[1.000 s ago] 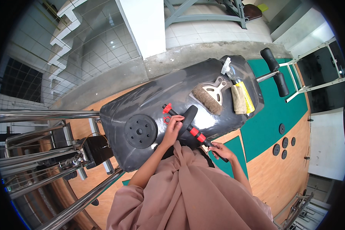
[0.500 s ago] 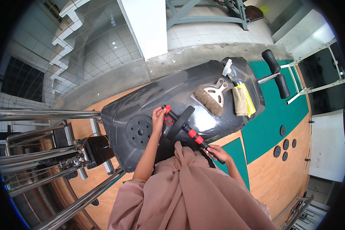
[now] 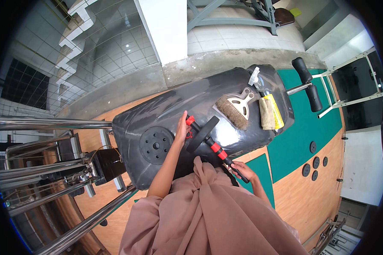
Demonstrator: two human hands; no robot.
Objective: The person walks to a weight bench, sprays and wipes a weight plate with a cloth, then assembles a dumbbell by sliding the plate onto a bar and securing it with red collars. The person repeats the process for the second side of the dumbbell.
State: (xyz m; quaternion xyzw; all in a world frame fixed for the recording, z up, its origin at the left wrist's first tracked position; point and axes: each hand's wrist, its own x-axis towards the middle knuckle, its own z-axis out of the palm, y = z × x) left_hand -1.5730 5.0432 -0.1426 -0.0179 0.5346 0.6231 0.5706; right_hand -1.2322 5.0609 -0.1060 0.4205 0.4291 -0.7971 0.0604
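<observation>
A dumbbell bar (image 3: 225, 159) with black grips and red collars runs slantwise in front of my body over a black padded bench (image 3: 166, 108). One black weight plate (image 3: 203, 134) is on the bar. My right hand (image 3: 244, 170) grips the bar's lower right end. At the upper left end, my left hand (image 3: 182, 129) rests against the bar beside a red collar (image 3: 190, 120), fingers stretched out. A red star-shaped nut (image 3: 189, 135) shows partly behind that hand. Flat on the bench, left of my left arm, lies another round black plate (image 3: 156, 146).
A bench brush (image 3: 233, 108) with its dustpan, a folded beige cloth (image 3: 267, 112) and a yellow-labelled spray bottle (image 3: 276, 111) lie on the bench's right part. Chrome machine bars (image 3: 51, 123) stand left. Several small plates (image 3: 316, 162) lie on the floor at right.
My left hand has shifted right and slightly down along the bar, its fingers going from a pinch at the tip to stretched out. My right hand keeps its hold.
</observation>
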